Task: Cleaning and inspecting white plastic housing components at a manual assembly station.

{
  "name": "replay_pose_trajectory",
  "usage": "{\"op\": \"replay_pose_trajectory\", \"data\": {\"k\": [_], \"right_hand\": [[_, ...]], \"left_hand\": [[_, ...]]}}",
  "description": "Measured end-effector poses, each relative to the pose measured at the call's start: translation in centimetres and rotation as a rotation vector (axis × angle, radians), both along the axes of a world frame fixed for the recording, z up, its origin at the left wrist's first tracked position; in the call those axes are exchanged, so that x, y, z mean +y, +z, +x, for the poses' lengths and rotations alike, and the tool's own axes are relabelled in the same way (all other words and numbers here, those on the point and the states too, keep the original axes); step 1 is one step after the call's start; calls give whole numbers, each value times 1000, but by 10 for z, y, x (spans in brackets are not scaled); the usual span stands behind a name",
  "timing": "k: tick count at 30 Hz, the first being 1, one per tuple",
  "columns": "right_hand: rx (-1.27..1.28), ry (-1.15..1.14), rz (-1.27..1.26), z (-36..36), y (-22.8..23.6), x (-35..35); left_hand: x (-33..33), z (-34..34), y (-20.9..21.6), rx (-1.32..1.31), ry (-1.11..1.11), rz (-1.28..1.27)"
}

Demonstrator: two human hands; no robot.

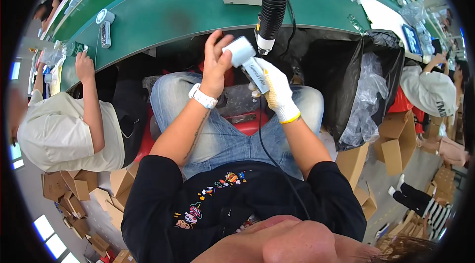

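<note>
So: one pale handheld device [253,71], just above frame centre, long axis diagonal, head up-left, handle down-right. Two hands at it: gloved right hand [280,92] wrapped round handle, bare left hand [216,65] half open, thumb at head. One black hose [273,6], upper centre.

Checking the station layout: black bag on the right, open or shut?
Open: the black bag has its sides parted, with crumpled clear plastic showing between them.
</note>
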State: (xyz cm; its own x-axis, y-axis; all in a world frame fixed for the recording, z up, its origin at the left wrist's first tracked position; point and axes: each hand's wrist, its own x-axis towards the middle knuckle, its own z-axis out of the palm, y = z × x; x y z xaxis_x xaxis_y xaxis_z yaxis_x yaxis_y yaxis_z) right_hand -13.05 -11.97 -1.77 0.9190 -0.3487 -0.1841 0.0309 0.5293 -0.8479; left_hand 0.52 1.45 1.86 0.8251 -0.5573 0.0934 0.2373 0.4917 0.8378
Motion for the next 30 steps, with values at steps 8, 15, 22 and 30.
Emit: {"op": "replay_pose_trajectory", "data": {"k": [8,15,22,30], "right_hand": [[-76,374,910,-2,21,-5],[-50,23,-851,-15,47,6],[2,640,-968,-30,90,-7],[175,598,-1339,-46,65,14]], "left_hand": [[-4,4,-14,-134,-17,64],[33,19,55,171,-433,389],[63,-40,47,-850,-395,442],[75,-67,-10,-787,-377,271]]}}
